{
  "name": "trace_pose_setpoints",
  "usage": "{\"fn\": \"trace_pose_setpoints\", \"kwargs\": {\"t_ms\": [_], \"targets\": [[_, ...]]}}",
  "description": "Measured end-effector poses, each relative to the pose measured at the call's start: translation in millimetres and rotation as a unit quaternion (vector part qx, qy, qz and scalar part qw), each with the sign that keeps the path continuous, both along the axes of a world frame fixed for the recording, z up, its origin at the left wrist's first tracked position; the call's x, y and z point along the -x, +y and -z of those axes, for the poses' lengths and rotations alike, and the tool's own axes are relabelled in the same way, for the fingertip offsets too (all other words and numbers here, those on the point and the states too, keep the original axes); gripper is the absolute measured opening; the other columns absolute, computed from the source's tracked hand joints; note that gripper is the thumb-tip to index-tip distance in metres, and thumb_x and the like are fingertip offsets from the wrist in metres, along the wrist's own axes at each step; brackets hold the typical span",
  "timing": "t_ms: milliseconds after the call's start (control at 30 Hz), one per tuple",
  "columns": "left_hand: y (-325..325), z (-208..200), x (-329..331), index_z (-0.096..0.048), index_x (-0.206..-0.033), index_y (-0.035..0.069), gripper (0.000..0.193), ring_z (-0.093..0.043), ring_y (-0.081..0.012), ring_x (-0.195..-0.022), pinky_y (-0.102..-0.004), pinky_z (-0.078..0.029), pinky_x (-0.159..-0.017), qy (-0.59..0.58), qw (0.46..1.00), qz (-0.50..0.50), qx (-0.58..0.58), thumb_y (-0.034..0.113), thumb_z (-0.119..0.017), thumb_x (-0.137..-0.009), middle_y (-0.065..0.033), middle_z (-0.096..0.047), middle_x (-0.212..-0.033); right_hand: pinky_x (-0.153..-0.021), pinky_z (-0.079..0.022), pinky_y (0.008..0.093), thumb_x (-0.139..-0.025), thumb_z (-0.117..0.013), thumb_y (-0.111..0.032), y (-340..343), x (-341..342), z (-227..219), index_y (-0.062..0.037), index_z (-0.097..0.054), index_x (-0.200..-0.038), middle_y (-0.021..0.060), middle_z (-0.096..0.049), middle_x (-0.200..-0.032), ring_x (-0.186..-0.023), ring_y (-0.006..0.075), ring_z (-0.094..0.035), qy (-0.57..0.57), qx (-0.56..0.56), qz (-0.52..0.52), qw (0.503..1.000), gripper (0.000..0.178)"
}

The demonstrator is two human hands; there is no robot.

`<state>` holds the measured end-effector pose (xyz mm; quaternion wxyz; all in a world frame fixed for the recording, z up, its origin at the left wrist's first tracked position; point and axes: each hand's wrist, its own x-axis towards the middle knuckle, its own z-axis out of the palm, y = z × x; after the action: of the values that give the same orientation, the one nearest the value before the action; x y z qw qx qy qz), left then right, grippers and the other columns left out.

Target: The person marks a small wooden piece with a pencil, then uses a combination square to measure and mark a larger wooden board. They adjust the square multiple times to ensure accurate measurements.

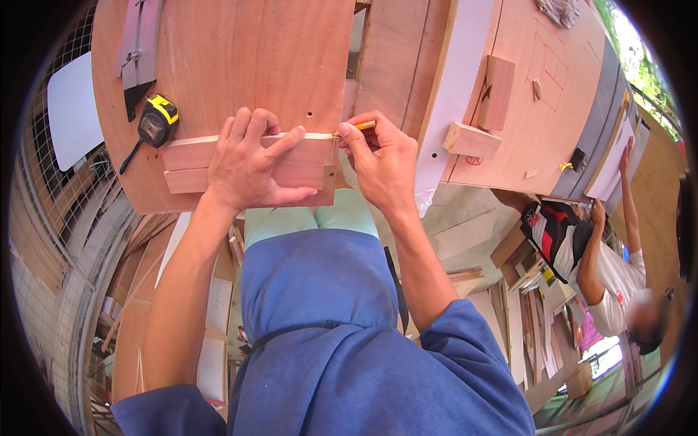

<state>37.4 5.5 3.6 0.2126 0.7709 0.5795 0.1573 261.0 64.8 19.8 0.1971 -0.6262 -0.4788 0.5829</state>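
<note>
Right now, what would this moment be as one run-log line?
left hand: flat on wood strips | right hand: pencil tip at strip end | tape measure: on plywood board, left | co-worker: right

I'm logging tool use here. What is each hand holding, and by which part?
The right hand pinches a pencil near its tip. The left hand grips nothing, pressing flat on stacked wood strips.

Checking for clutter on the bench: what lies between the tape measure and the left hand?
In the head view, only bare plywood panel and the wood strips' left ends lie between the tape measure and left hand.
</note>
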Motion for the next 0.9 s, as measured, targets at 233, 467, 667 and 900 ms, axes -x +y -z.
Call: {"fn": "trace_pose_setpoints", "kwargs": {"t_ms": [233, 467, 667, 900], "targets": [[0.7, -1.8, -0.3, -0.071, -0.122, 0.022, 0.078, -0.051, -0.0279, -0.096, -0.0438, -0.046, -0.081, 0.001, 1.0, 0.0, 0.006, 0.065, -0.089, -0.059, -0.0062, -0.048, -0.105, -0.07, -0.058, 0.0298, -0.102, -0.073, -0.011, 5.1, -4.6, -0.7, 0.003, -0.072, -0.097, 0.0095, -0.077, -0.078, -0.074, 0.0139, -0.075, 0.016, 0.0, -0.011, 1.0, 0.015], [3.2, -2.1, 0.9, -0.07, -0.127, 0.021, 0.083, -0.051, -0.0268, -0.088, -0.0433, -0.044, -0.075, -0.01, 1.0, 0.01, -0.016, 0.065, -0.091, -0.06, -0.0069, -0.05, -0.1, -0.069, -0.057, 0.0284, -0.102, -0.073, -0.01, 2.7, -7.7, 1.9, 0.0035, -0.072, -0.098, 0.0082, -0.076, -0.079, -0.076, 0.0111, -0.074, 0.096, 0.043, 0.063, 0.992, 0.014], [-0.3, -1.3, -0.1, -0.071, -0.124, 0.023, 0.079, -0.051, -0.028, -0.095, -0.0441, -0.046, -0.08, 0.005, 1.0, -0.001, 0.005, 0.065, -0.089, -0.059, -0.0061, -0.048, -0.104, -0.067, -0.057, 0.0296, -0.101, -0.075, -0.012, 1.3, -1.3, -1.3, 0.003, -0.072, -0.098, 0.009, -0.076, -0.078, -0.074, 0.0119, -0.074, 0.023, 0.007, 0.018, 1.0, 0.016], [0.7, -1.7, -0.2, -0.071, -0.124, 0.023, 0.079, -0.051, -0.0279, -0.095, -0.0441, -0.046, -0.08, 0.006, 1.0, 0.002, 0.001, 0.066, -0.089, -0.059, -0.0058, -0.047, -0.104, -0.066, -0.056, 0.031, -0.101, -0.075, -0.012, 1.6, 0.9, -1.5, 0.003, -0.072, -0.096, 0.0115, -0.076, -0.076, -0.071, 0.0155, -0.074, -0.013, -0.041, -0.012, 0.999, 0.016]]}}
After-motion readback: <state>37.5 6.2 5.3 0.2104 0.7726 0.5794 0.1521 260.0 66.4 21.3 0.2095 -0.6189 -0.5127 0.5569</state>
